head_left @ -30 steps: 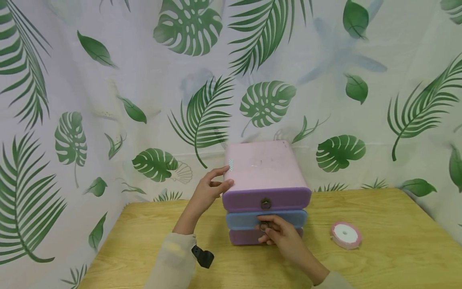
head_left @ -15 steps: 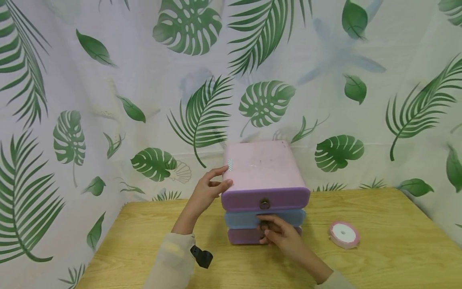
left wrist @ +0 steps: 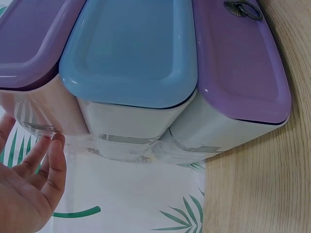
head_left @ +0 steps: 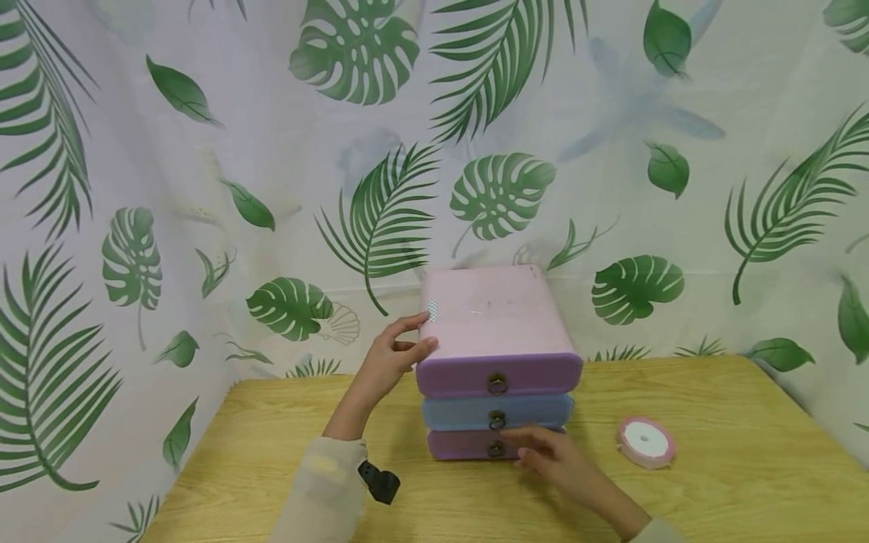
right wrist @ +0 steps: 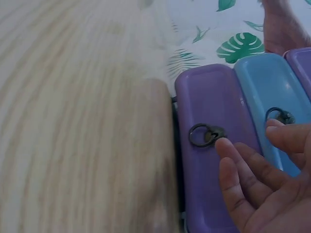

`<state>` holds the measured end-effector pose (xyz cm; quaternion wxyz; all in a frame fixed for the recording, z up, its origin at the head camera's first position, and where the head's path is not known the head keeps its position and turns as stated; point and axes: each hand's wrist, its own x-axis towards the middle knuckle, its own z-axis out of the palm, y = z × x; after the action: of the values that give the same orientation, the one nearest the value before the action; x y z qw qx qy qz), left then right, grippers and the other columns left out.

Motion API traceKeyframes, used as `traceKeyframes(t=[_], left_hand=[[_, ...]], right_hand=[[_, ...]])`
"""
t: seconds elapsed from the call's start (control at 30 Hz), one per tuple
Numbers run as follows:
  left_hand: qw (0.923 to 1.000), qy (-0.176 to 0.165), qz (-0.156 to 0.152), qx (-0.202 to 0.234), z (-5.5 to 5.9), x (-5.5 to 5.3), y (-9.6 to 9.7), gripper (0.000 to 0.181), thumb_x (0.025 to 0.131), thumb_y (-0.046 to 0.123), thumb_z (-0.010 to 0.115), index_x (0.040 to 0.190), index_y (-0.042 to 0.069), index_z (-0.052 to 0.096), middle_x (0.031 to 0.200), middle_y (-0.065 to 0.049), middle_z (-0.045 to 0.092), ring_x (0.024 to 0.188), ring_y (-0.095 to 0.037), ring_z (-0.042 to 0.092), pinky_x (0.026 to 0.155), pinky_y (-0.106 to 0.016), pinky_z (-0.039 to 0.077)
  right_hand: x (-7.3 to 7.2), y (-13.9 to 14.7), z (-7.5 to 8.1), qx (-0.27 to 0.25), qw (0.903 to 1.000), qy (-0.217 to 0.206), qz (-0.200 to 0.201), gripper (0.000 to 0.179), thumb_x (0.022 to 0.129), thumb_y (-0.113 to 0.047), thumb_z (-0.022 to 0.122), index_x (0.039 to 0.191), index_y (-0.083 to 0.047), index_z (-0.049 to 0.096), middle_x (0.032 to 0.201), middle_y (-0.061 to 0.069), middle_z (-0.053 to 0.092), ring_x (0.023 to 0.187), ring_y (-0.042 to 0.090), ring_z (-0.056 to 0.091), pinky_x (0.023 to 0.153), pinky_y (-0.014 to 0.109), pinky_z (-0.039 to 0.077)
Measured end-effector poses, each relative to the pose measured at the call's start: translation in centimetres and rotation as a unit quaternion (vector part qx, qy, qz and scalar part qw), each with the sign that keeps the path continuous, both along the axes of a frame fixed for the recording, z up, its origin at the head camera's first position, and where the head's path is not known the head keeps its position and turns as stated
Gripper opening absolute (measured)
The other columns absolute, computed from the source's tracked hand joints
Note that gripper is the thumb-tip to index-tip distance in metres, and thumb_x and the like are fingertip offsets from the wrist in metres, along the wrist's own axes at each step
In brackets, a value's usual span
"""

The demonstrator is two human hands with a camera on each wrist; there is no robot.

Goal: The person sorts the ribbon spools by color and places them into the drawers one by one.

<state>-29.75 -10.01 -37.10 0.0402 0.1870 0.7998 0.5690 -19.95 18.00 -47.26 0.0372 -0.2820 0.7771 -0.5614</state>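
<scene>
A small chest of three stacked drawers (head_left: 489,309) stands on the table, pink on top. Its top drawer (head_left: 455,377) is purple, the middle drawer (head_left: 455,412) blue, the bottom drawer (head_left: 455,445) purple; each front carries a dark metal ring pull. All three look closed. My left hand (head_left: 390,354) rests against the chest's upper left edge, thumb and fingers spread. My right hand (head_left: 557,460) is in front of the lower drawers, fingers loosely bent and holding nothing. In the right wrist view its fingertips lie close to the ring pulls (right wrist: 199,136); contact cannot be told.
A roll of pink-edged ribbon on a white spool (head_left: 646,441) lies on the wooden table (head_left: 720,407), right of the chest. Behind stands a white cloth (head_left: 380,226) printed with green leaves. A black strap device (head_left: 382,483) sits on the left wrist.
My right hand has left the blue drawer's ring pull and moved down and to the right, so that pull now shows. The left hand has stayed where it was.
</scene>
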Motion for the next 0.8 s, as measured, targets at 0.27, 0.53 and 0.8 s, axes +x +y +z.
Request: traceKeyframes(t=[0.27, 0.53, 0.8], left_hand=[[1.0000, 0.005, -0.003, 0.001, 0.1, 0.2, 0.0, 0.050, 0.093, 0.036, 0.063, 0.141, 0.035, 0.048, 0.148, -0.001, 0.043, 0.112, -0.023, 0.061, 0.093, -0.049, 0.049], [1.0000, 0.002, 0.002, 0.002, 0.0, 0.1, 0.1, 0.050, 0.092, 0.037, 0.063, 0.141, 0.036, 0.049, 0.148, -0.001, 0.043, 0.112, -0.022, 0.061, 0.093, -0.050, 0.049], [1.0000, 0.000, 0.001, 0.002, 0.0, 0.1, 0.0, 0.052, 0.092, 0.036, 0.064, 0.141, 0.035, 0.047, 0.148, -0.001, 0.042, 0.113, -0.023, 0.060, 0.093, -0.050, 0.049]], right_hand=[[-0.6, -0.2, -1.3, 0.037, 0.9982, -0.045, -0.012, 0.038, 0.101, -0.013, 0.049, 0.131, 0.010, 0.052, 0.125, 0.036, 0.055, 0.092, 0.015, 0.068, 0.074, 0.025, 0.054], [-1.1, -0.6, -1.8, 0.021, 0.9959, -0.087, -0.003, 0.039, 0.101, -0.016, 0.049, 0.130, 0.012, 0.051, 0.113, 0.035, 0.060, 0.084, 0.011, 0.067, 0.069, 0.027, 0.055], [-1.4, -2.1, -2.6, -0.001, 0.9863, -0.162, 0.027, 0.042, 0.102, -0.018, 0.049, 0.134, 0.010, 0.048, 0.117, 0.031, 0.061, 0.090, 0.024, 0.069, 0.073, 0.034, 0.057]])
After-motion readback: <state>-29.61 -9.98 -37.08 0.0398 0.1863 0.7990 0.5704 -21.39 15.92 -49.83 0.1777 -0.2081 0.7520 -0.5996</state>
